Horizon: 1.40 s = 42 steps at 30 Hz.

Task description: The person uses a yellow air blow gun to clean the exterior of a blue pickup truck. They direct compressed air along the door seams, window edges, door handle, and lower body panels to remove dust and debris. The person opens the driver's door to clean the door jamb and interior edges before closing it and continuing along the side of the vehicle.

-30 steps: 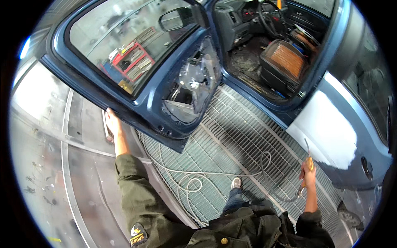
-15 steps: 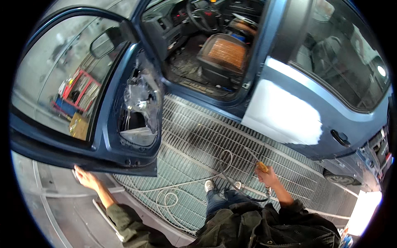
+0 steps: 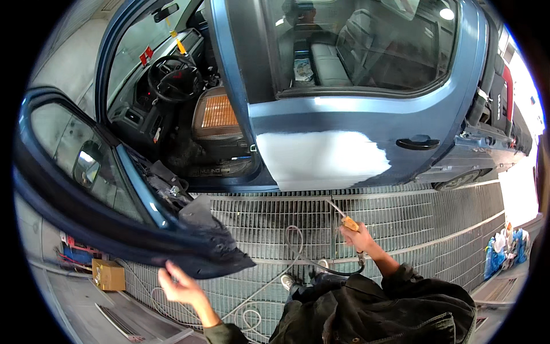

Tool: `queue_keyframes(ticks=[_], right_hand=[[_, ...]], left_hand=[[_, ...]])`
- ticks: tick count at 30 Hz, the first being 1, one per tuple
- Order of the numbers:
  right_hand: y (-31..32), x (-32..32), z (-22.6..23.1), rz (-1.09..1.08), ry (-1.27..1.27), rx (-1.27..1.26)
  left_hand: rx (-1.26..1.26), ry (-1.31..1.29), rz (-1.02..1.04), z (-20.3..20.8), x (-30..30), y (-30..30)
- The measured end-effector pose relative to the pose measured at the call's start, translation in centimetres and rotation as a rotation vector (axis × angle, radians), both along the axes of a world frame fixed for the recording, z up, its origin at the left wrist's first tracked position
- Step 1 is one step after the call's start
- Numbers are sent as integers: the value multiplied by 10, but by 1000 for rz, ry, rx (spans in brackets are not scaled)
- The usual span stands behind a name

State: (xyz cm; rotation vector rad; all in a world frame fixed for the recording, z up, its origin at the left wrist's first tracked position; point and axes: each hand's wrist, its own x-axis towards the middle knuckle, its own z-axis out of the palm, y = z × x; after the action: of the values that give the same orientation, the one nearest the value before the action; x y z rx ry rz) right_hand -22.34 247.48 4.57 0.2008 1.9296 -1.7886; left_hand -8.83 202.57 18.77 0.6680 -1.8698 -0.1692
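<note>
The blue front door (image 3: 120,241) of a car stands ajar, its window frame toward the left and its inner side stripped, with loose grey sheeting. At its outer edge is my left hand (image 3: 182,288), fingers apart, fingertips at or very near the edge. My right hand (image 3: 358,236) is closed round an air blow gun (image 3: 350,223) with an orange body and a thin metal nozzle pointing up and left toward the car. A dark hose (image 3: 344,273) runs from below that hand. Beyond the nozzle, the rear door (image 3: 344,120) carries a white patch (image 3: 321,159).
Metal grating (image 3: 395,218) covers the floor, with a pale hose (image 3: 250,312) coiled across it near my feet. A cardboard box (image 3: 109,275) sits at the left. Plastic bags (image 3: 507,252) lie at the far right, near a bright white panel (image 3: 518,186).
The front door has swung toward the car body, and my left hand has moved right with its edge. My view has turned rightward. The blow gun stays in my right hand.
</note>
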Motion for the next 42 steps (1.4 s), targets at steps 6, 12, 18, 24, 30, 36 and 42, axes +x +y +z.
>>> queue_keyframes(ticks=[6,12,18,24,30,36,42], right_hand=[[35,21,8,-238,27,-133],[70,43,14,-263,37,54],[72,63,23,-255,81,104],[68,72,19,-276,36,110],[-16,20,15,19,11,64],[-178,-64,62,-39,124,136],[-383,-120,76,-182,464,249]], left_hand=[[22,9,-251,10,-137,54],[32,-203,-408,7,-241,91],[-2,-278,-351,1,-328,103],[60,-269,-429,-18,-337,94],[385,-469,-726,-146,-188,54],[607,-902,-522,-329,99,-34],[895,-1196,-6,-459,326,-113]])
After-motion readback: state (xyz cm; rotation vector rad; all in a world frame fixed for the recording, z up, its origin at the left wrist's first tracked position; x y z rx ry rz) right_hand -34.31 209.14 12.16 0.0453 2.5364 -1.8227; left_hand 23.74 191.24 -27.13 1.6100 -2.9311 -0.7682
